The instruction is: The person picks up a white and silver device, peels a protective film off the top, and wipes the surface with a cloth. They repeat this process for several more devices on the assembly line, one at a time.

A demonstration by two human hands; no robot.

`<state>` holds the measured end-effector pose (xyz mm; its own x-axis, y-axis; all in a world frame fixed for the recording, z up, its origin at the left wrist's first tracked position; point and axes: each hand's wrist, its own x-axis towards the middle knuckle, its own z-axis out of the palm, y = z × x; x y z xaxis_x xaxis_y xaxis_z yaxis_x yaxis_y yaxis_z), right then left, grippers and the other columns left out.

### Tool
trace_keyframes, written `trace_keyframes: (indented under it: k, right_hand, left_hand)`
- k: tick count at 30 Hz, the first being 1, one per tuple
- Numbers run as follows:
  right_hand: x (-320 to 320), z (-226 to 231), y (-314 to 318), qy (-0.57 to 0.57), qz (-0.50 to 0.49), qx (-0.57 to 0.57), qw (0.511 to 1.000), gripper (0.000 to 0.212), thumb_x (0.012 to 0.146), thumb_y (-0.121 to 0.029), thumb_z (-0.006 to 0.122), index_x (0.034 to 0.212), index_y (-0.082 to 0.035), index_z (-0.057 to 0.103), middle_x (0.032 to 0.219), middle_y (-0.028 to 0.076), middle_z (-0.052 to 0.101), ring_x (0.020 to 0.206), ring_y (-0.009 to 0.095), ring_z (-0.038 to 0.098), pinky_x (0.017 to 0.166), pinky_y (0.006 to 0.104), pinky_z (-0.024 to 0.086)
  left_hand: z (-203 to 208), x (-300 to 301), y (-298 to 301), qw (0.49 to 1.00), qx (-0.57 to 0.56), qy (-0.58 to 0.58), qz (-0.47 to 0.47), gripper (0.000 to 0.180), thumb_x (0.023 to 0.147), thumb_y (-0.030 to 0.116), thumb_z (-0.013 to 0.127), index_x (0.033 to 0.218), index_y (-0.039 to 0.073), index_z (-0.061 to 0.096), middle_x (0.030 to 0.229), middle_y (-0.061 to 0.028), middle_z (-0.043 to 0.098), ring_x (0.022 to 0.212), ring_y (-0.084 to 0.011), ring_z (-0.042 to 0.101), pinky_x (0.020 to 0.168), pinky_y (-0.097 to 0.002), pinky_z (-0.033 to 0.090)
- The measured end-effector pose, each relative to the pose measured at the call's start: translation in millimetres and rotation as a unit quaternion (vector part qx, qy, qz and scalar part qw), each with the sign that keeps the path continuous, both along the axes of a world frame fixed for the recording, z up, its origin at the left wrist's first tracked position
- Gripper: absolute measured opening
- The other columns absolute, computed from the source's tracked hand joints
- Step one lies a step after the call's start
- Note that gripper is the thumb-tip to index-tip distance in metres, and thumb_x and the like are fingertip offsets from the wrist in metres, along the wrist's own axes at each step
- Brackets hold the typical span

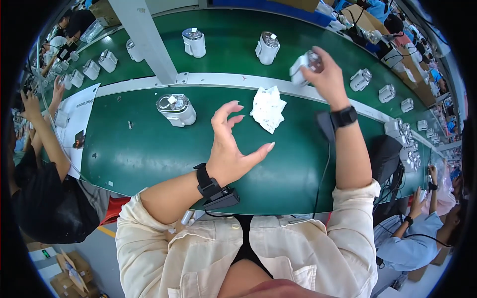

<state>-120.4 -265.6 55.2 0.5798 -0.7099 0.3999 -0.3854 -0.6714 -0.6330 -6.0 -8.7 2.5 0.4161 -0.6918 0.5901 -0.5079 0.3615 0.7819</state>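
Observation:
My right hand point(325, 79) is closed round a white canister-shaped device point(299, 71) with a shiny top, held over the white rail at the far side of the table. The device is a little blurred. My left hand point(231, 149) hovers over the middle of the green table with fingers and thumb spread, holding nothing. Beyond its fingertips, between the two hands, lies a crumpled white cloth or paper point(268, 110) with dark specks. Another white device point(177, 110), with a clear round top and a small white square on it, stands on the table to the left.
Past the white rail point(223, 79), a green belt point(223, 47) carries several similar devices. A grey post point(146, 39) rises at the left of the rail. More devices point(401, 141) cluster at the right, near a black bag-like object point(385, 156) and cables. Co-workers sit on both sides.

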Motion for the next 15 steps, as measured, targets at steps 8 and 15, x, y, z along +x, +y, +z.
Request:
trace_keyframes:
  k: [8,15]
  right_hand:
    - [22,-14,-77,0.165,-0.114,-0.239,0.950,0.075,0.071,-0.034,0.076,0.131,0.004,0.050,0.121,0.026,0.058,0.108,0.037,0.060,0.097,0.0384,0.047]
    - [90,-6,-30,0.099,-0.031,-0.033,0.994,0.087,0.069,-0.036,0.081,0.136,0.005,0.043,0.127,0.023,0.057,0.113,0.033,0.059,0.099,0.0380,0.045]
  left_hand:
    - [7,4,3,0.999,-0.004,-0.040,0.019,0.091,0.070,0.010,0.082,0.135,0.004,0.019,0.133,-0.0161,0.032,0.121,-0.0281,0.042,0.099,-0.0448,0.040]
    - [4,8,4,0.999,0.000,-0.039,0.019,0.088,0.072,0.010,0.080,0.136,0.003,0.021,0.134,-0.0164,0.033,0.124,-0.0286,0.041,0.102,-0.0449,0.038]
